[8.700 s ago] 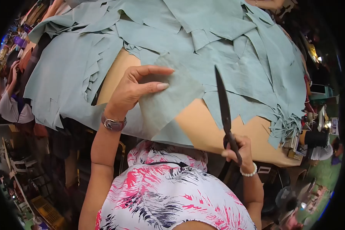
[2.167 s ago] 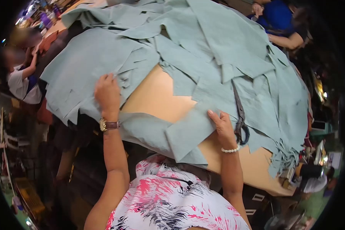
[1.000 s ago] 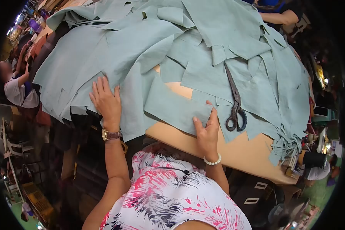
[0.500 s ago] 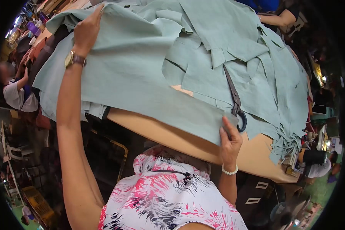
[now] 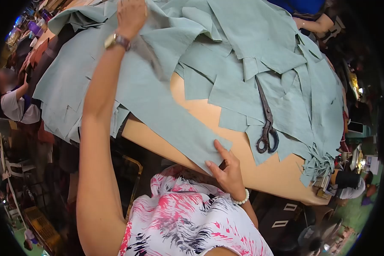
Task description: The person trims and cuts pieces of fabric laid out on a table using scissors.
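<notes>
We're seeing a supple, matte sheet (image 5: 166,117) tapering lengthwise over the table (image 5: 260,177) toward near right, our right hand (image 5: 227,168) resting parted thumb and forefinger there, neither its hold nor our left hand (image 5: 131,18) gripping showing clearly

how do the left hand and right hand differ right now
The left hand is near the picture's top edge, while the right hand is lower, at the near end of a blue-green sheet. The left hand has a watch at the wrist; the right hand has a pale bead bracelet. Both are bare, and neither holds the scissors.
</notes>
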The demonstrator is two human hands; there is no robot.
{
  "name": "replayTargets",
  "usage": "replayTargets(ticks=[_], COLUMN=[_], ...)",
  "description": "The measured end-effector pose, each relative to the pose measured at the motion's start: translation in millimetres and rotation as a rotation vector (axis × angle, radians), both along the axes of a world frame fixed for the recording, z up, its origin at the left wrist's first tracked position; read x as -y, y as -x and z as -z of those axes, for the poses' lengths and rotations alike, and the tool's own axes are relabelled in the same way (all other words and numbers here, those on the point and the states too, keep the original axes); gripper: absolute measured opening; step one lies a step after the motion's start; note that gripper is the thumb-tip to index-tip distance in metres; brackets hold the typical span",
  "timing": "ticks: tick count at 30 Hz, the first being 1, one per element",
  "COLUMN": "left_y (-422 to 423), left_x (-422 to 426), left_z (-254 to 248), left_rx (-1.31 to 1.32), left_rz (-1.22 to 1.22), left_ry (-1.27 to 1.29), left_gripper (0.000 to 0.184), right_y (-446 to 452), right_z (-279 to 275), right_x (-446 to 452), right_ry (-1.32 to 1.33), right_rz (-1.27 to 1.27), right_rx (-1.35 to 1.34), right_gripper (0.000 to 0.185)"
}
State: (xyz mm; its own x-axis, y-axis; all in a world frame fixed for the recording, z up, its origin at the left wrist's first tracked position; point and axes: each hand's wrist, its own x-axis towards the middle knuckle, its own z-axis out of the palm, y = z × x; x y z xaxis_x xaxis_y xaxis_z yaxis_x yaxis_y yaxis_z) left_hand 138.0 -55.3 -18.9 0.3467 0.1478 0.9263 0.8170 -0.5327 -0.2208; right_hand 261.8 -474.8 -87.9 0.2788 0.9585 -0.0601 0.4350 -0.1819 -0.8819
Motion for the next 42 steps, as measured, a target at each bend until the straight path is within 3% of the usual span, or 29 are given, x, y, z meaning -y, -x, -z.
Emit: replayTargets(ticks=[2, 4, 8, 11, 13, 15, 18, 20, 24, 30, 33, 34, 38, 42], left_y=[11, 28, 28, 32, 33, 25, 7, -7, -23, -28, -30, -31, -28, -26], left_x=[49, 116, 225, 235, 245, 257, 304, 342, 373, 376, 377, 377, 368, 366], left_z=[21, 53, 106, 114, 108, 97, 82, 78, 87, 89, 93, 99, 104, 109], left_rx=[0.005, 0.011, -0.157, -0.137, -0.108, -0.129, -0.104, -0.05, -0.181, -0.329, -0.28, -0.225, -0.098, -0.043], left_rz=[0.018, 0.122, -0.023, -0.017, 0.009, 0.042, 0.333, 0.569, 0.576, 0.477, 0.464, 0.474, 0.528, 0.587], left_ry=[0.257, 0.631, 0.918, 1.009, 0.977, 0.884, 0.927, 1.051, 1.083, 0.946, 0.947, 0.936, 0.94, 0.92], left_gripper=[0.036, 0.043, 0.052, 0.055, 0.057, 0.057, 0.05, 0.041, 0.038, 0.034, 0.031, 0.03, 0.028, 0.027], right_y=[-2, -7, -15, -48, -88, -118, -140, -140, -130, -153, -183, -186, -167, -152], right_z=[-1, 6, 0, -11, -18, -25, -12, -18, -22, -16, -12, -21, -34, -48], right_x=[-1, -3, 0, 5, 7, 6, 9, 5, 6, 2, -2, -2, 23, 54], right_ry=[0.026, 0.005, 0.172, -0.03, -0.119, -0.072, 0.017, 0.055, 0.148, 0.276, 0.335, 0.387, 0.311, 0.563], right_rz=[0.004, -0.035, -0.024, 0.074, 0.162, 0.201, 0.104, 0.08, 0.05, 0.036, 0.1, 0.124, -0.001, -0.086], right_rx=[-0.06, -0.07, -0.364, -0.189, 0.288, 0.577, 0.909, 0.901, 0.913, 0.673, 0.236, -0.027, -0.171, -0.283], right_gripper=[0.056, 0.056, 0.055, 0.049, 0.04, 0.033, 0.028, 0.026, 0.027, 0.019, 0.017, 0.021, 0.026, 0.029])
